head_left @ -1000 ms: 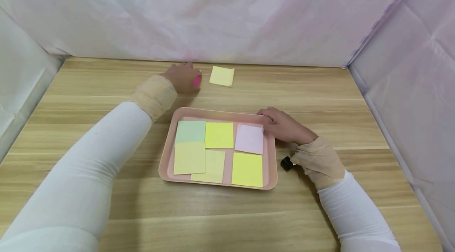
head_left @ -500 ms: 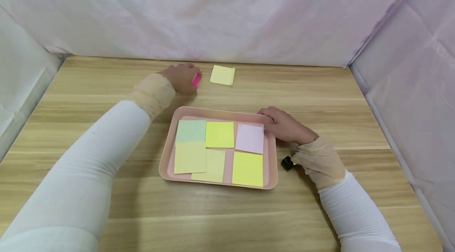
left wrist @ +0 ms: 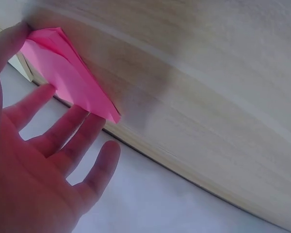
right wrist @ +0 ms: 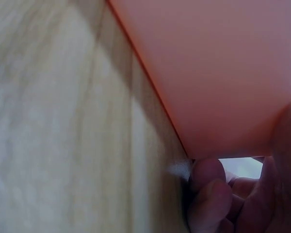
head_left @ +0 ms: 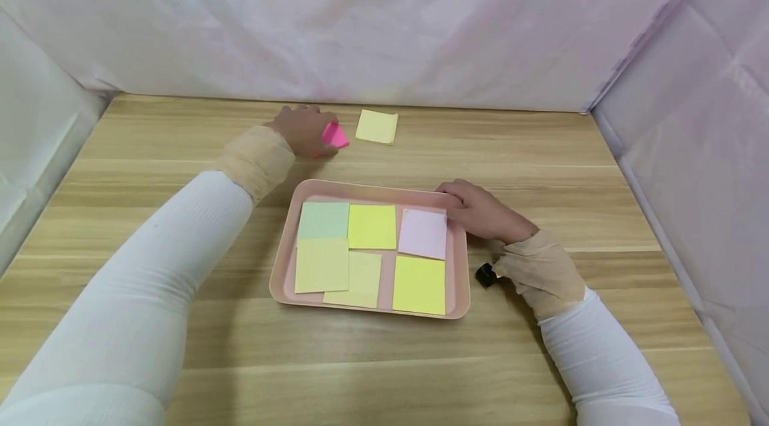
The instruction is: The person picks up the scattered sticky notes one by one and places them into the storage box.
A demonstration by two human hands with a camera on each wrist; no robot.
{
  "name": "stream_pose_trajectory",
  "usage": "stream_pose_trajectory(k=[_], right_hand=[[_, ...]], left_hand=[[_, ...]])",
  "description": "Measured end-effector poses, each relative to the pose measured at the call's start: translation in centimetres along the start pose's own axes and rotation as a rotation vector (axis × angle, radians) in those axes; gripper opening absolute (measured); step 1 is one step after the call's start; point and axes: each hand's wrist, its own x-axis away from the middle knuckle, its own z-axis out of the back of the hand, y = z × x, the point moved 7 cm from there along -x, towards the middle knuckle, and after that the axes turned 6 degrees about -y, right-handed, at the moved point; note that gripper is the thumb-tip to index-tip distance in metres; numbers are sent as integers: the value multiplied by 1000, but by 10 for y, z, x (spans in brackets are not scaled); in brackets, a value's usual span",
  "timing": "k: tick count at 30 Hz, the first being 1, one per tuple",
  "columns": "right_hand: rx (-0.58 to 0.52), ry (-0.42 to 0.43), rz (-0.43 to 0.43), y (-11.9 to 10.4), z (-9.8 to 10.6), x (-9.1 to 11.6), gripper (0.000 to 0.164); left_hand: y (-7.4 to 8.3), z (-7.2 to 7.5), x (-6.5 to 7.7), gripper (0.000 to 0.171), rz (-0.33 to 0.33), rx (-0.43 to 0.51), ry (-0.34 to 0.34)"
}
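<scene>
At the back of the table, my left hand point(head_left: 302, 132) holds a pad of pink sticky notes point(head_left: 335, 135) between thumb and fingers. In the left wrist view the pink pad point(left wrist: 70, 73) stands tilted, the thumb at one corner and fingertips along its lower edge. My right hand point(head_left: 480, 214) grips the far right corner of a pink tray point(head_left: 372, 193), thumb over the rim and fingers outside. In the tray lie a green note pad point(head_left: 323, 220), a lilac one point(head_left: 423, 234) and several yellow ones, one of the pale yellow pads point(head_left: 322, 266) overlapping its neighbours.
A pale yellow note pad point(head_left: 376, 127) lies at the back, just right of my left hand. Beside my right wrist is a small black object point(head_left: 485, 275). Draped cloth point(head_left: 384, 25) borders the wooden table point(head_left: 360, 366) at the back and sides.
The pink note pad has turned in my left hand, so more of it shows past the fingers. That hand has moved slightly left. My right hand and the tray stay put.
</scene>
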Motion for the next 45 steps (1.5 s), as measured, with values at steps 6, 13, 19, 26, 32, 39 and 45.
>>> stream_pose_trajectory(k=[6,13,19,26,32,39,45], right_hand=[[3,-3,4,0,0,-1,23],[-12,-5,-3,2,-1,-1,23],[-3,9,0,2,1,-3,21],[-15,3,1,3,0,-3,22],[-16,14,-6,3,1,-2,21],[-17,10,-9,4,0,-5,22],[-28,8,-13,6,-1,-8,21]], left_hand=[[4,3,4,62,5,-32,53],[6,5,8,68,-10,-11,87],[8,9,13,71,-20,-7,114],[12,16,22,74,-25,1,159],[9,17,25,76,2,1,182],[15,14,33,67,-5,0,189],[21,14,42,66,-21,33,203]])
